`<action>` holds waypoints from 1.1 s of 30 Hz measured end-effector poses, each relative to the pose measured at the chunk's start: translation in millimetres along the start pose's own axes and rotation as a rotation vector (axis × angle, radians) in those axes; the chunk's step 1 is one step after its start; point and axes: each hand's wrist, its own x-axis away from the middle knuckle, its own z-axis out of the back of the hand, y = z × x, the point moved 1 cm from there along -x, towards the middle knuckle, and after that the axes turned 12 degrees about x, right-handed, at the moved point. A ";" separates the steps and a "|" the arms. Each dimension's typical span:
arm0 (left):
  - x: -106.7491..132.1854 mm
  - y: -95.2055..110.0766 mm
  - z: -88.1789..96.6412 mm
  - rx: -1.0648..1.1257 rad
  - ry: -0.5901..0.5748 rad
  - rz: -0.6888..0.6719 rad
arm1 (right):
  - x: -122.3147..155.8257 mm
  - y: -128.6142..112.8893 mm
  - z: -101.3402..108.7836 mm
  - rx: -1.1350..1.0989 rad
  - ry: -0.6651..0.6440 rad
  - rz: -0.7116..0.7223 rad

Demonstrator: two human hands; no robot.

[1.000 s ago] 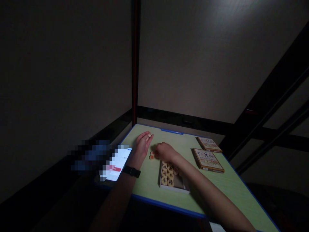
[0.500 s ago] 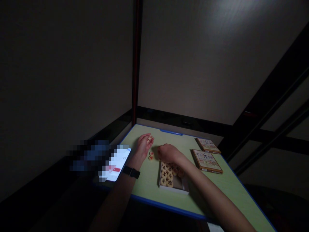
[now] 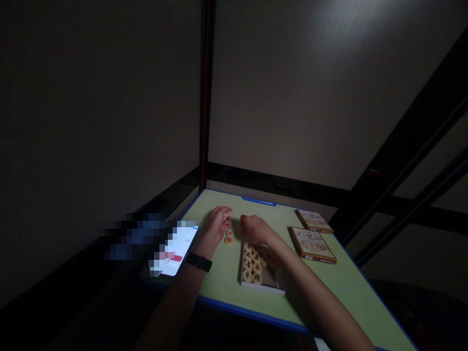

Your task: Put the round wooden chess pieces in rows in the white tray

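Observation:
My left hand (image 3: 218,225), with a dark watch band (image 3: 198,262) on its wrist, is closed around xiangqi pieces (image 3: 226,215) above the table. Just below its fingers, two red-marked xiangqi pieces (image 3: 228,240) lie on the tabletop. My right hand (image 3: 255,229) is curled closed over the far end of a shallow white box (image 3: 263,289); what its fingers hold, if anything, is hidden. Black-marked round pieces (image 3: 257,278) fill the left side of that box in rows. My right forearm covers part of its right side.
Two flat printed boxes (image 3: 313,243) lie at the right side of the green table (image 3: 226,287), which has a blue edge. A lit phone (image 3: 179,258) is at the left, partly blurred out. Walls stand behind and to the left.
My left hand has turned slightly and lowered a little toward the two loose pieces. My right hand has shifted only slightly near the box's far end. The boxes stay put.

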 end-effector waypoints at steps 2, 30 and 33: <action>0.3 -1.5 1.2 -0.032 -0.045 0.014 | 0.6 13.2 -2.0 -0.046 0.043 -0.013; 17.6 -17.4 -6.4 -0.058 -0.551 0.304 | 37.8 42.2 -37.4 -0.585 0.882 0.122; 18.6 -17.6 -6.9 -0.045 -0.556 0.322 | 37.0 44.1 -36.6 -0.599 0.894 0.137</action>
